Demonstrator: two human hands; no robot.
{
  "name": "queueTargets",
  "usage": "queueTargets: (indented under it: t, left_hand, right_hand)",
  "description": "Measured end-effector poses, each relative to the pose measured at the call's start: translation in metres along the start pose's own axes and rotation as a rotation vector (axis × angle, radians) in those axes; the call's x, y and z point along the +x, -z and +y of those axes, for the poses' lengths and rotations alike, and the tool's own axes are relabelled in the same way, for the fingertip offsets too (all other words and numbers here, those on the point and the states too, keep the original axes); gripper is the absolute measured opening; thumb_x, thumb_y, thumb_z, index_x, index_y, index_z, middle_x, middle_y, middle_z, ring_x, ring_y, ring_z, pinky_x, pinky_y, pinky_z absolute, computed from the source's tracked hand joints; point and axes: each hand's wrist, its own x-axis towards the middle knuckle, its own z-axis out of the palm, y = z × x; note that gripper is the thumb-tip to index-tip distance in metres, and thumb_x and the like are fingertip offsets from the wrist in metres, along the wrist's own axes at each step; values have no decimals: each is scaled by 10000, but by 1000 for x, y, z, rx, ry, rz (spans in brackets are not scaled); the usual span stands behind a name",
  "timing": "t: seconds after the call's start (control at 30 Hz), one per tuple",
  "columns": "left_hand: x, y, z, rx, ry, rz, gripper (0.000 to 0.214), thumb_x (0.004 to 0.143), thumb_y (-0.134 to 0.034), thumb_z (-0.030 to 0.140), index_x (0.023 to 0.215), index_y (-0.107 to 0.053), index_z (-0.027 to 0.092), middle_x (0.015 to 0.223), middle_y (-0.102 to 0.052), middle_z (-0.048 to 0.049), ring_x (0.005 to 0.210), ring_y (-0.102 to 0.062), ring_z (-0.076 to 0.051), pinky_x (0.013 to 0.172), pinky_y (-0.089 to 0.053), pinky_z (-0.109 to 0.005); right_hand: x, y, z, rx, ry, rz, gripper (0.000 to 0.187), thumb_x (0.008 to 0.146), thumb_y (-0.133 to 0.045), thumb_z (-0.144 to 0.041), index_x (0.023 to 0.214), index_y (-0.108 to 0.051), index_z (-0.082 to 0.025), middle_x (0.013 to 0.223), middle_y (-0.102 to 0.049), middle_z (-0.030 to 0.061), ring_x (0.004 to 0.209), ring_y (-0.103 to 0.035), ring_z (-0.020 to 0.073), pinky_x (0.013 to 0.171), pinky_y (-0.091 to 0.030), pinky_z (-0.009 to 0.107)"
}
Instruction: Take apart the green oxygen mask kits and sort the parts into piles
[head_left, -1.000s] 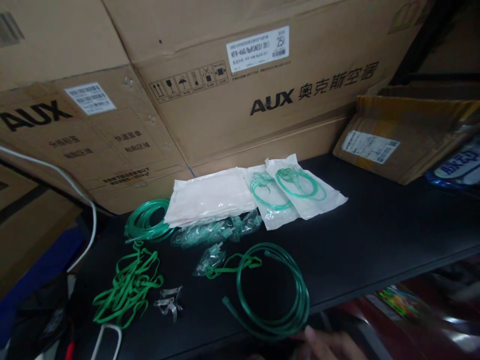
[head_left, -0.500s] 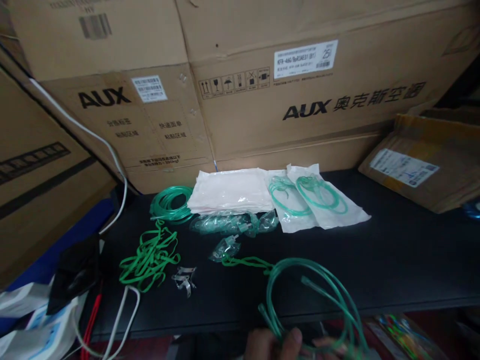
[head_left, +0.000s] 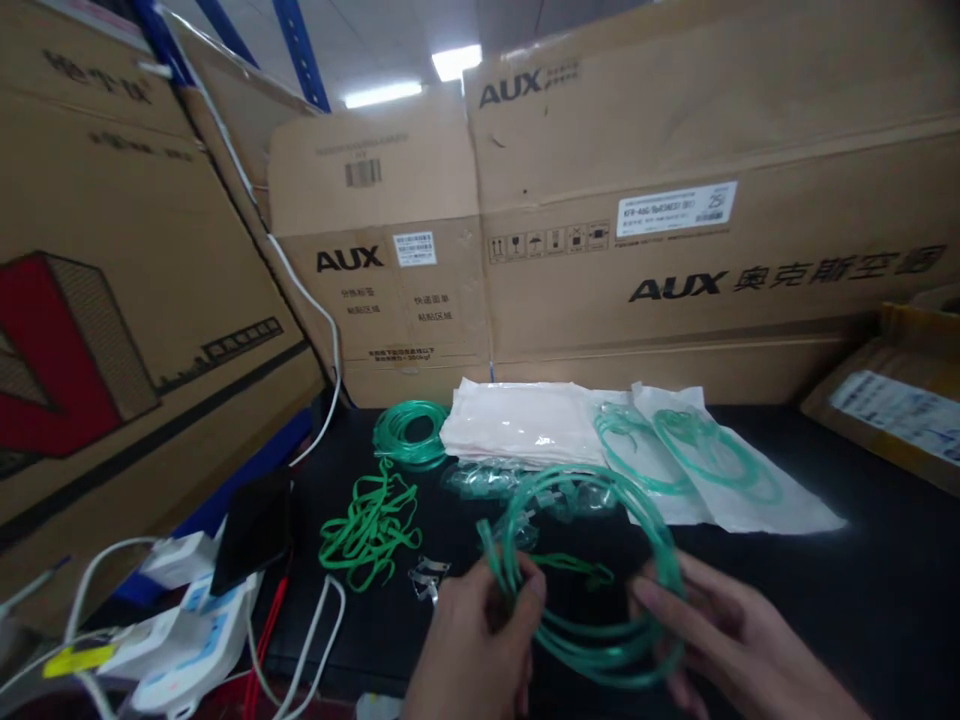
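Observation:
My left hand (head_left: 480, 640) is closed on a coil of green transparent tubing (head_left: 585, 580), pinching its left side, with the tube ends sticking up above the fingers. Cupping the coil's right side, my right hand (head_left: 720, 640) curls its fingers around the loops. The coil is lifted above the black table (head_left: 862, 580). Behind it lie a clear mask (head_left: 517, 535) with a thin green strap, more clear masks (head_left: 487, 480), a stack of white pouches (head_left: 525, 420) and two sealed pouches with green tubing (head_left: 705, 460).
Another green tubing coil (head_left: 409, 435), a tangle of green elastic straps (head_left: 367, 525) and small metal clips (head_left: 427, 580) lie at left. A black phone (head_left: 251, 530), white chargers and cables (head_left: 180, 640) sit at the left edge. Large AUX cartons (head_left: 675, 220) wall the back.
The camera tilted up and turned left. Both hands came into view and lifted the tubing coil off the table, holding it between them.

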Motion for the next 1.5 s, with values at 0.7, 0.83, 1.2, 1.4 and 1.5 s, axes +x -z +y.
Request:
queueTargets:
  t: [0.7,0.83,1.2,1.4,1.5]
  left_hand:
    - [29,88,-4,383,-113,448,508,974,-534,596,1257,-745,231,645,-731,18,581,-718,-223,634,-541,-308]
    - [32,43,-10,411,-222,415,344,994,-545,396,1186,-767,216,1060,-790,-83,949,-765,-267,867,-577,-377]
    - [33,-3,-35,317,-395,60,385,973,-637,142,1323,-678,298,1263,-729,-31,1174,-701,-209,1032,-548,-345]
    - [29,-19,-36,128,-531,43,440,958,-699,138,1315,-658,393,1265,-678,16,1179,-657,-161,1031,-513,-260]
    - [28,-27,-36,-4,-479,167,270,940,-732,179,1150,-688,344,1160,-661,19,1081,-656,-145,917,-538,-212]
  right_hand:
    - [95,-39,-60,-627,448,-48,288,997,-640,-374,809,-783,-210,748,-740,25,714,-686,209,698,-557,348]
    - [63,-48,-10,-734,472,130,221,926,-660,-234,1081,-811,-189,1115,-776,148,1051,-705,372,982,-511,580]
    - [40,-55,45,-430,372,486,314,933,-675,-336,1204,-661,-178,1200,-707,167,1056,-719,335,946,-584,521]
    - [22,-45,41,-144,237,409,292,872,-775,-361,1154,-747,-293,1121,-812,9,1029,-775,216,920,-611,293]
    - [20,-45,39,19,202,421,264,854,-788,-360,1108,-768,-294,1046,-837,-24,959,-802,168,820,-621,186]
